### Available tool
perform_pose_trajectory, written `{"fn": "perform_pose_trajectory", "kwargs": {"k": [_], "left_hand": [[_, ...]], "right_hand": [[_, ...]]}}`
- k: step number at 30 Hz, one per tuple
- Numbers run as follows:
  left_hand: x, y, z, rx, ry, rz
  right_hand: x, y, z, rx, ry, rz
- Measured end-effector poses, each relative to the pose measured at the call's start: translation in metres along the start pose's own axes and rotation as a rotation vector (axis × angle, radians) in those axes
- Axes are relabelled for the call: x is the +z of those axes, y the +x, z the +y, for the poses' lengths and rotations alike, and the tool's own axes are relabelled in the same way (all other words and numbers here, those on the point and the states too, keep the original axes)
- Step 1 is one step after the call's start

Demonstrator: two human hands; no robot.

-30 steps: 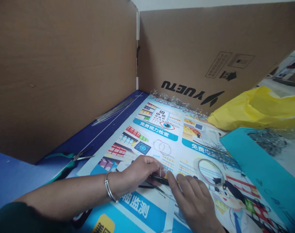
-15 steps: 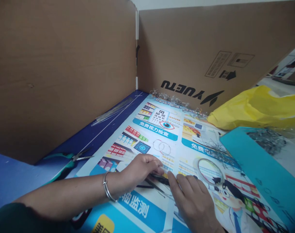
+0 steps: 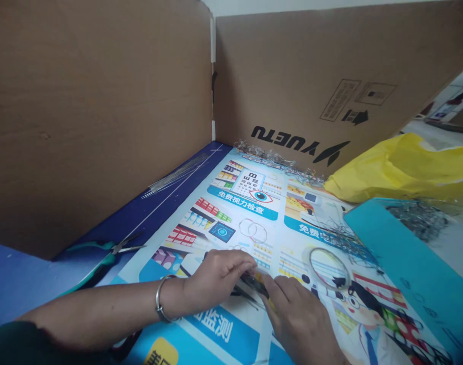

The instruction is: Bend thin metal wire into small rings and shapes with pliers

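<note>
Over the printed poster (image 3: pixel 201 334), my right hand (image 3: pixel 301 317) is closed around pliers with dark jaws (image 3: pixel 255 284) and a bit of yellow at the handle. The jaws point toward my left hand (image 3: pixel 218 279), which wears a silver bangle. Its thumb and fingers are pinched together right beside the jaw tips; what they pinch is too small or hidden to make out. A few thin, dark, wire-like lines show below the jaws. Two thin rings (image 3: pixel 253 230) appear on the poster beyond my hands.
Green-handled pliers (image 3: pixel 108 258) lie open at the left. Thin straight wires (image 3: pixel 174 175) rest along the cardboard wall (image 3: pixel 102 111). Tangled wire bits (image 3: pixel 265 154) line the back. At right are a pale ring (image 3: pixel 311 263), a teal panel (image 3: pixel 414 268), a wire pile (image 3: pixel 419 220) and a yellow bag (image 3: pixel 398 165).
My left hand has shifted slightly down and left, its fingers now flatter over the pinch. My right hand has turned a little with the pliers, showing more yellow handle. The view has moved slightly.
</note>
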State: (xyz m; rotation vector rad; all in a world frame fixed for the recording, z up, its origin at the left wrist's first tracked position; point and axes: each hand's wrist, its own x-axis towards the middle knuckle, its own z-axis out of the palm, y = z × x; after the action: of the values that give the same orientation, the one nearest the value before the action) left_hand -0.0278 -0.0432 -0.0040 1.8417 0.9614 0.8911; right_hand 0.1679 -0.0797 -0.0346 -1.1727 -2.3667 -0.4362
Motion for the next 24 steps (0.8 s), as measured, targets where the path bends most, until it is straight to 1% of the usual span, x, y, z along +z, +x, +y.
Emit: {"fn": "perform_pose_trajectory", "kwargs": {"k": [3,6,10,12,14,15,17,18,20,21,24], "left_hand": [[0.0,-0.002,-0.002,0.147,0.116,0.005],[0.001,-0.005,-0.007,0.24,0.2,0.007],[0.002,-0.006,-0.009,0.279,0.268,-0.033],[-0.003,-0.002,-0.007,0.279,0.283,-0.051],[-0.014,0.005,-0.005,0.221,0.283,-0.025],[-0.021,0.01,-0.005,0.157,0.274,0.003],[-0.037,0.02,-0.007,-0.034,0.228,0.083],[-0.045,0.026,-0.01,-0.109,0.22,0.101],[-0.057,0.034,-0.018,-0.181,0.243,0.069],[-0.061,0.037,-0.023,-0.194,0.275,0.027],[-0.062,0.041,-0.036,-0.18,0.373,-0.119]], "right_hand": [[0.001,-0.002,0.001,0.03,0.086,-0.032],[0.001,-0.004,0.001,0.053,0.145,-0.066],[0.005,-0.006,0.001,0.079,0.201,-0.093],[0.008,-0.006,0.002,0.089,0.201,-0.081],[0.011,-0.007,0.005,0.108,0.192,-0.064],[0.013,-0.007,0.006,0.122,0.19,-0.05],[0.016,-0.007,0.009,0.151,0.196,-0.009],[0.017,-0.008,0.011,0.164,0.205,0.011],[0.02,-0.009,0.013,0.182,0.227,0.032],[0.021,-0.009,0.014,0.184,0.232,0.034],[0.022,-0.011,0.014,0.177,0.219,0.036]]}}
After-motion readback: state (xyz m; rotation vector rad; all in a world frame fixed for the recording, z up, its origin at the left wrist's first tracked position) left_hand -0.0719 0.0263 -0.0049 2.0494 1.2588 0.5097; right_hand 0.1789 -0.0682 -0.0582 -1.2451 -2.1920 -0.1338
